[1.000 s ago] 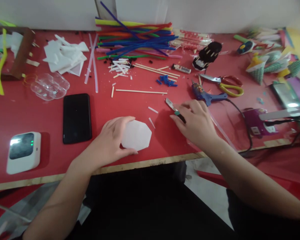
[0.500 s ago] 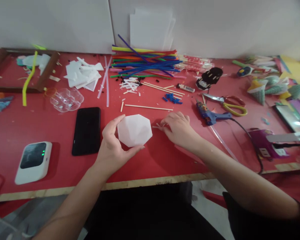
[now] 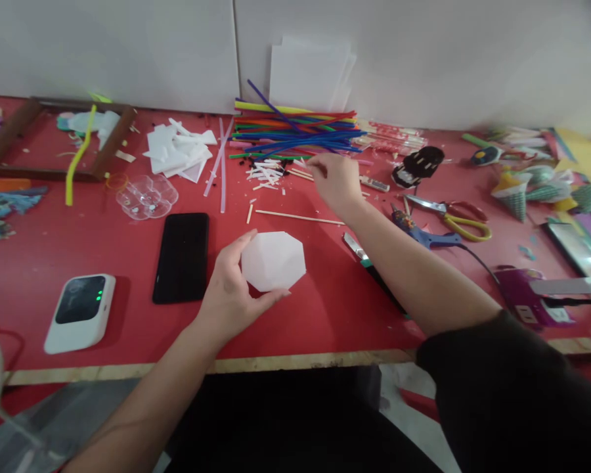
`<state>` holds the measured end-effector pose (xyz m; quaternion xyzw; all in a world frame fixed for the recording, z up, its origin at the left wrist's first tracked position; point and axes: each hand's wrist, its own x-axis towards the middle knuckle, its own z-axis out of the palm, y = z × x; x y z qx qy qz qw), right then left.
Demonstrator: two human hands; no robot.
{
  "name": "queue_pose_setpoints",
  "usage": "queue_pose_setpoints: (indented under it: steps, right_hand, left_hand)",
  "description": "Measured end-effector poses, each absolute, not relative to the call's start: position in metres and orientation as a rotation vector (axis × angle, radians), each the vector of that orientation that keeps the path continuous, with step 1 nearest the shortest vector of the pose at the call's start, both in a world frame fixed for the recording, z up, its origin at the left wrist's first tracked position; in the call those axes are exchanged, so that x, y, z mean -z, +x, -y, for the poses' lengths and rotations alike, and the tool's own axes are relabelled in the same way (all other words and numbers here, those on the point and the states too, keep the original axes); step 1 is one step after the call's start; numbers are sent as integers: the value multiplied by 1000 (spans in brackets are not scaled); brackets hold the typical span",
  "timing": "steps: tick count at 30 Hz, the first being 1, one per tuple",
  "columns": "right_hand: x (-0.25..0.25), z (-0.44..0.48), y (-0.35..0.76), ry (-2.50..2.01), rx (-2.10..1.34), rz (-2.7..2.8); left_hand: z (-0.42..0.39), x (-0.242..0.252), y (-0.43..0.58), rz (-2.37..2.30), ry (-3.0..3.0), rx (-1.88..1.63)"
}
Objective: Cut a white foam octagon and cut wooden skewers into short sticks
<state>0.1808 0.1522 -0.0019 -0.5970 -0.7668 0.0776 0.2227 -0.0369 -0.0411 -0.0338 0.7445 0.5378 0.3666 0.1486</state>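
My left hand (image 3: 234, 279) holds a white octagonal paper piece (image 3: 274, 261) by its edge, thumb below and fingers at its upper left, above the red table (image 3: 295, 328). My right hand (image 3: 335, 184) reaches over the back of the work area with fingertips pinched. A pale sliver, seemingly small white strips (image 3: 303, 161), shows at those fingertips. Just left of them lies a heap of short white strips (image 3: 266, 173). Thin wooden sticks (image 3: 300, 217) lie between the two hands. A utility knife (image 3: 357, 247) rests partly hidden beneath my right forearm.
Coloured pipe cleaners (image 3: 300, 135) lie at the back by white paper scraps (image 3: 177, 151). A phone (image 3: 181, 258) and a white device (image 3: 80, 314) are on the left. Scissors (image 3: 456, 217), a glue gun (image 3: 421, 233) with its cord, and a purple power strip (image 3: 532, 295) are right.
My right hand has moved away from beside the octagon, up and back to the heap of white strips. The utility knife has come into sight. My left hand keeps its hold; the view has shifted slightly.
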Motion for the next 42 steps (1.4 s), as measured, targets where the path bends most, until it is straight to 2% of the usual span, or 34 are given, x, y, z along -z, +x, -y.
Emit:
queue_pose_setpoints:
  steps: [6,12,15,22,27,30,36,42]
  right_hand:
    - [-1,-149,179,-1554,-83,2352]
    - [-14,-54,230,-1552,-106,2539]
    - [-11,-8,260,-1677,-79,2643]
    - [3,43,295,-1918,-31,2537]
    - [-1,52,303,-1952,-89,2481]
    - [-14,56,295,-1854,-258,2425]
    - [-28,65,256,-1605,-824,2228]
    - [-11,55,237,-1435,-882,2287]
  left_hand:
    - [43,43,-40,-1527,2240,-839]
    - [51,26,-39,-1555,2353,-935]
    - [61,15,-30,-1525,2499,-868]
    - [69,21,-1,-1514,2572,-490]
    - [76,27,3,-1451,2580,-434]
    - [85,22,4,-1403,2612,-440]
    - [86,18,8,-1402,2619,-490]
    - [82,17,8,-1401,2595,-519]
